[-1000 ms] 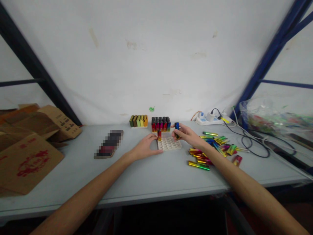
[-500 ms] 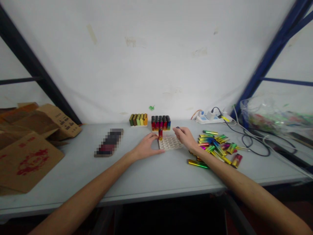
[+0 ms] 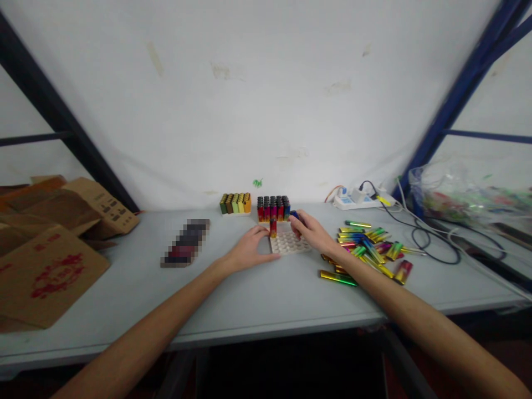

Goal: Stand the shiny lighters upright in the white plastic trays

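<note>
A white tray with rows of round holes lies in front of me. My left hand grips its left end, thumb at the front corner and fingers toward the back. One red-and-gold lighter stands upright in the tray's back left corner, beside my left fingertips. Above the tray's right part, my right hand pinches a blue lighter; its lower part is hidden by the fingers. Right of the tray, partly behind my right forearm, lies a loose pile of shiny, multicoloured lighters.
Behind the tray stand a block of dark-topped lighters and a block of yellow-green lighters. A power strip with cables sits back right. Cardboard and a pixelated dark object lie left; plastic bags lie far right.
My right hand has shifted slightly left and turned, so more of the blue lighter shows. My left hand, the tray and the standing lighter look unchanged.
</note>
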`<state>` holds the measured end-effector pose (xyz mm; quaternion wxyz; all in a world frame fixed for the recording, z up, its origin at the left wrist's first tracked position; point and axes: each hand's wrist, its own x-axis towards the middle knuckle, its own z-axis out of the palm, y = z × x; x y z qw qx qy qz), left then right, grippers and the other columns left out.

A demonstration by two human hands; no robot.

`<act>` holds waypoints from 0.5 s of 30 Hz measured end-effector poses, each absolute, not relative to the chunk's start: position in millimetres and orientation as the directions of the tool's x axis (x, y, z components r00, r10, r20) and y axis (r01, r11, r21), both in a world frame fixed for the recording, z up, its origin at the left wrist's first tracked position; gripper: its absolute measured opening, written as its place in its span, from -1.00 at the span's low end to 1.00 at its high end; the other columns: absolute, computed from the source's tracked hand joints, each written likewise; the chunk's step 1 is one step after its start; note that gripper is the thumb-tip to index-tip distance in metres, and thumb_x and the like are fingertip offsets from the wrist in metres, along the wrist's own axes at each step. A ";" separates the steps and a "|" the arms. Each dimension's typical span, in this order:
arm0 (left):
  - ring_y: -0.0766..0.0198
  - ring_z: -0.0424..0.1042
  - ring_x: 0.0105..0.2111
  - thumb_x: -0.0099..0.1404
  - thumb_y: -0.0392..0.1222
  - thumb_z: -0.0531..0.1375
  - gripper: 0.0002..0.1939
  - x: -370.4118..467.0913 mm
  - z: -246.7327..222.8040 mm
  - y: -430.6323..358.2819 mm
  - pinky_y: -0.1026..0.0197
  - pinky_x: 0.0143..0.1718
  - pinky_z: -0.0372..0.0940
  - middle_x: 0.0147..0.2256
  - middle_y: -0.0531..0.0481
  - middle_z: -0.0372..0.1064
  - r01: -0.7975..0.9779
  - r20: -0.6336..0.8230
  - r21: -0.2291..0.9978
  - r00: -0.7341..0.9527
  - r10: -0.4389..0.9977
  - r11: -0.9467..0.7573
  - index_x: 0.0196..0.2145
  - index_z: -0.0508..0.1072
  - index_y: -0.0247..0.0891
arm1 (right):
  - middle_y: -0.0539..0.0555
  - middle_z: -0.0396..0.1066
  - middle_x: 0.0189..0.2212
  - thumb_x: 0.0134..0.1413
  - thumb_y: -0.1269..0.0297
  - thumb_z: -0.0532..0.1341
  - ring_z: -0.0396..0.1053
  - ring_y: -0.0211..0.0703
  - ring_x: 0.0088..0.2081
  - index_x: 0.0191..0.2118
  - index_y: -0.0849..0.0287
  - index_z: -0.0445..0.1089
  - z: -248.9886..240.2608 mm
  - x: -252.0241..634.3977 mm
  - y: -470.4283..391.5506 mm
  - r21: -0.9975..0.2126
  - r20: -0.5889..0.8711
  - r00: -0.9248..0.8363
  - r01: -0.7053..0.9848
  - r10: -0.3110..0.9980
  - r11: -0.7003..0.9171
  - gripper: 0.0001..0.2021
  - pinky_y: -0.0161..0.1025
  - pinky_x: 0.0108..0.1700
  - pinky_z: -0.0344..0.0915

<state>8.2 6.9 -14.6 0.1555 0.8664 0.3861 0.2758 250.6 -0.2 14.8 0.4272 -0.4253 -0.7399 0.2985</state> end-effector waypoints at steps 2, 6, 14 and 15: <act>-0.06 0.42 0.10 0.15 0.23 0.39 -0.34 8.7 -15.1 7.2 -0.09 0.27 0.28 0.07 -0.18 0.39 0.579 0.356 0.486 0.553 0.753 -0.655 0.07 0.48 -0.22 | 0.05 0.38 -0.31 0.35 -0.16 0.06 0.34 -0.13 -0.27 -0.22 0.11 0.34 16.9 250.6 -0.4 -0.749 0.442 -0.319 0.383 0.838 0.541 -0.59 -0.22 -0.21 0.29; -0.05 0.41 0.12 0.16 0.22 0.39 -0.35 9.6 -15.3 7.4 -0.09 0.29 0.26 0.08 -0.16 0.39 0.579 0.351 0.485 0.557 0.753 -0.655 0.09 0.47 -0.19 | 0.06 0.35 -0.40 0.36 -0.14 0.08 0.29 -0.11 -0.31 -0.38 0.12 0.35 20.1 247.6 -1.3 -0.558 0.537 -0.340 0.543 0.772 0.628 -0.55 -0.21 -0.22 0.23; -0.05 0.39 0.12 0.16 0.23 0.38 -0.33 10.0 -16.2 7.3 -0.07 0.27 0.27 0.06 -0.17 0.38 0.585 0.347 0.480 0.557 0.754 -0.653 0.09 0.46 -0.22 | 0.06 0.49 -0.42 0.37 0.01 0.15 0.35 -0.15 -0.44 -0.24 0.13 0.41 9.6 242.7 7.8 -0.552 0.425 -0.442 0.565 0.790 0.613 -0.70 -0.27 -0.33 0.15; -0.05 0.39 0.12 0.16 0.23 0.38 -0.33 10.0 -16.0 7.2 -0.07 0.27 0.26 0.06 -0.17 0.38 0.589 0.344 0.478 0.557 0.756 -0.651 0.08 0.46 -0.22 | 0.07 0.50 -0.40 0.37 0.05 0.16 0.36 -0.14 -0.42 -0.22 0.14 0.41 8.1 243.1 10.5 -0.528 0.423 -0.460 0.575 0.781 0.625 -0.73 -0.26 -0.32 0.16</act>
